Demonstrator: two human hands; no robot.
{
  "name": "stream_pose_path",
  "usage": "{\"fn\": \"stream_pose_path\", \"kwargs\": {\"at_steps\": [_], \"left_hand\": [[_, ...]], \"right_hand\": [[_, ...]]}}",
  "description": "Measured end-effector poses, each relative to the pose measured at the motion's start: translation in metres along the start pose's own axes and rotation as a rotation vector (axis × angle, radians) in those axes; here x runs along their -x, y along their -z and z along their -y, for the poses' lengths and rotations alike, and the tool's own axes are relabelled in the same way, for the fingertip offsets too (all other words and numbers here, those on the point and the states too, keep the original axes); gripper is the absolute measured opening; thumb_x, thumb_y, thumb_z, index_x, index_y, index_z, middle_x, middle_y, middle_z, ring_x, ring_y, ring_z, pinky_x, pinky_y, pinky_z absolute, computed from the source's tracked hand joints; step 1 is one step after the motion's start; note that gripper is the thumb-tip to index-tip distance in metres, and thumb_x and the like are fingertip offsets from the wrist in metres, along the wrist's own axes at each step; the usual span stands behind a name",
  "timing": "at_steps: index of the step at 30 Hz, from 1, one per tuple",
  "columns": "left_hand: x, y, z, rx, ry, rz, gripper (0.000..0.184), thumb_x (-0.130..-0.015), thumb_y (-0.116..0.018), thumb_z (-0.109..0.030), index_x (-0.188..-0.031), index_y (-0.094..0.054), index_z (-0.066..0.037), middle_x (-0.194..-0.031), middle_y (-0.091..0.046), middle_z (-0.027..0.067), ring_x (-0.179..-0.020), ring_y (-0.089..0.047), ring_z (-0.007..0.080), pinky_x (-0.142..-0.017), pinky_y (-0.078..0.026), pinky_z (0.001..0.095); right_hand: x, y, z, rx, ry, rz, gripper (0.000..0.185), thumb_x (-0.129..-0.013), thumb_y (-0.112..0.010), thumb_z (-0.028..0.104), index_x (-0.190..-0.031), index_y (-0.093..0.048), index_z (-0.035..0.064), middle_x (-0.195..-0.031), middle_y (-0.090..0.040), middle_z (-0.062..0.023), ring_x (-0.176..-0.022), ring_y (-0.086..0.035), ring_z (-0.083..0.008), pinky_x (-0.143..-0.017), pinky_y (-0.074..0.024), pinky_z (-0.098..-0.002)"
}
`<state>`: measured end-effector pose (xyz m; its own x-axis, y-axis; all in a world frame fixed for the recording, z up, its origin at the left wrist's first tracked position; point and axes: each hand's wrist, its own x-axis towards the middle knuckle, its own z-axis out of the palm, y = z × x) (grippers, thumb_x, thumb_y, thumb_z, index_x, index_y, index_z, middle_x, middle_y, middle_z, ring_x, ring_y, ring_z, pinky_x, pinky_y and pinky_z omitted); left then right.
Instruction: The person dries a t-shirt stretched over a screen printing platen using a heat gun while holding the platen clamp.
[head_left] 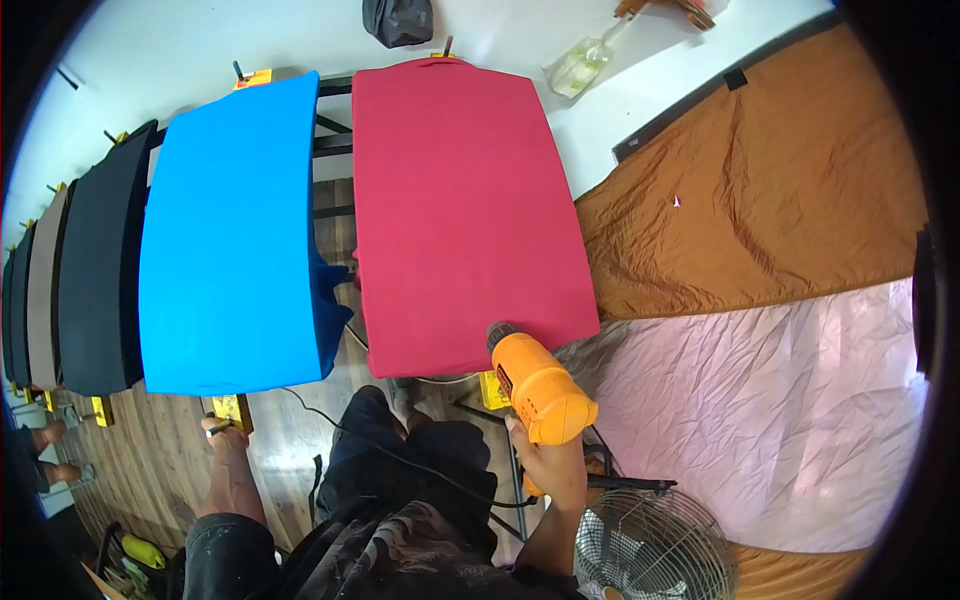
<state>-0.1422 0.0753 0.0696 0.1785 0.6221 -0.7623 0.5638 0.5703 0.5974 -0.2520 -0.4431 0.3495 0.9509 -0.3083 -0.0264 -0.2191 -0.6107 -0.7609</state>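
My right hand is closed round the grip of an orange heat gun. Its dark nozzle points away from me over the near edge of a red cloth stretched on a board. To the left, a blue cloth covers the neighbouring board. My left hand is closed beside a yellow block at that board's near end. A small pale and yellow item shows at its fingers, too small to name. Part of my right hand is hidden behind the heat gun.
More boards with dark cloth and brown cloth run leftward. A black cord crosses in front of my body. A caged fan stands at lower right, below pale sheeting and brown fabric. A bag hangs at the back.
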Motion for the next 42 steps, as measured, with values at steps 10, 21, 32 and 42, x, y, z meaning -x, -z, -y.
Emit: {"fn": "stream_pose_path", "kwargs": {"at_steps": [10,21,32,42], "left_hand": [[0.006,0.0,0.003,0.093,-0.019,-0.064,0.025,-0.083,-0.044,-0.029,-0.07,-0.057,-0.012,-0.072,-0.06,0.0012,-0.055,-0.053,0.0196,-0.047,-0.039,0.0351],[0.042,-0.012,-0.009,0.142,-0.035,-0.097,0.022,-0.085,-0.044,-0.025,-0.078,-0.055,-0.007,-0.077,-0.061,0.005,-0.064,-0.059,0.0206,-0.056,-0.047,0.0347],[0.02,-0.003,-0.003,0.124,-0.11,-0.066,0.024,-0.089,-0.044,-0.027,-0.077,-0.054,-0.008,-0.075,-0.059,0.0034,-0.059,-0.053,0.0173,-0.052,-0.042,0.0336],[0.034,-0.001,-0.02,-0.441,-0.529,-0.123,0.035,-0.088,-0.051,-0.031,-0.081,-0.06,0.002,-0.076,-0.059,0.0111,-0.063,-0.054,0.0221,-0.057,-0.042,0.0398]], "right_hand": [[0.008,0.022,-0.01,-0.136,-0.255,0.073,0.02,-0.078,-0.065,0.006,-0.096,-0.061,-0.0004,-0.09,-0.062,-0.0147,-0.084,-0.061,-0.0317,-0.074,-0.0477,-0.0384],[0.002,0.027,-0.015,-0.049,-0.118,0.059,0.02,-0.078,-0.064,0.008,-0.096,-0.06,0.0,-0.089,-0.063,-0.0152,-0.084,-0.061,-0.0352,-0.074,-0.0467,-0.0409],[-0.003,0.023,-0.02,-0.033,-0.101,0.068,0.022,-0.075,-0.064,0.006,-0.096,-0.061,-0.0004,-0.089,-0.063,-0.016,-0.084,-0.061,-0.0352,-0.074,-0.0475,-0.0397],[-0.009,0.013,-0.013,-0.009,-0.005,-0.041,0.019,-0.074,-0.063,0.003,-0.093,-0.06,-0.001,-0.082,-0.062,-0.0127,-0.074,-0.062,-0.0286,-0.069,-0.0483,-0.0356]]}}
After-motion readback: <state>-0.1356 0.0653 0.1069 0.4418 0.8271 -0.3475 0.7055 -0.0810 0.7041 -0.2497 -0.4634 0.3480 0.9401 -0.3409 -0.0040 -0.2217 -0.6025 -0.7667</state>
